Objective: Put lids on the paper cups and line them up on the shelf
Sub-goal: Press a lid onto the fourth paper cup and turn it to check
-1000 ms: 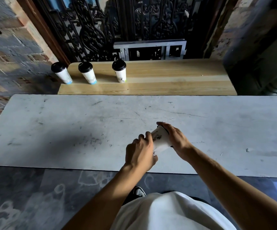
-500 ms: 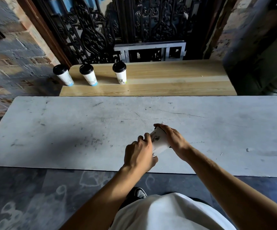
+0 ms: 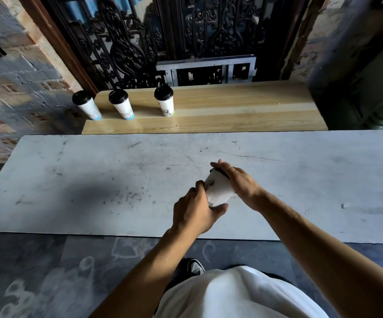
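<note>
Scuffed pale counter (image 3: 94, 180) in front of a wooden shelf (image 3: 231, 111). Paper cup (image 3: 218, 191) held tilted over the counter's near middle. Left hand (image 3: 195, 212), grip clenched round the cup's lower body. Right hand (image 3: 236, 180) curled over the black lid (image 3: 219, 172) at the cup's upper end. Three lidded cups (image 3: 165, 101) stand upright on the shelf's left part, beyond the counter.

Colours and patterns noted.
White paper cup (image 3: 219, 191) printed with dark drawing, black lid (image 3: 220, 172); shelf (image 3: 231, 111) pale striped wood; table (image 3: 94, 180) scuffed grey-white.
</note>
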